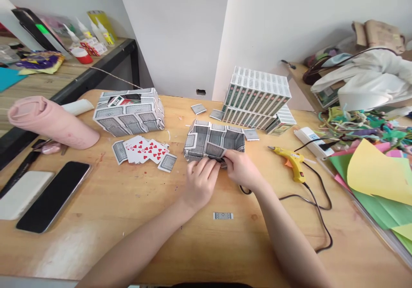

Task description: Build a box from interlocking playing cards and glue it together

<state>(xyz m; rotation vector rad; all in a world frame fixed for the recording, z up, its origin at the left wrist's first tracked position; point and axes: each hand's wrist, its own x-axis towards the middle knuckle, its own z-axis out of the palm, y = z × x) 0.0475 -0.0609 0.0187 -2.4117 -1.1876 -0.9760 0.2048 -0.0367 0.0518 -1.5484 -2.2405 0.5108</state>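
Note:
An open-topped box built from folded playing cards (196, 144) sits on the table in front of me. My left hand (200, 180) is at its near side, fingers bent and pressed against the lower edge. From the right, my right hand (241, 168) pinches the near wall by the right corner. Exactly what lies between the fingertips is hidden. Left of the box is a pile of loose playing cards (141, 150), some showing red hearts. A narrow folded card piece (223, 216) lies nearer to me. Folded cards (251, 134) lie beside and behind the box.
A larger card-covered box (131, 118) stands at the back left, and stacked card decks (257, 95) at the back right. A yellow glue gun (294, 163) with its cord lies on the right, near a power strip (313, 142). A phone (53, 198) and pink roll (54, 122) are left.

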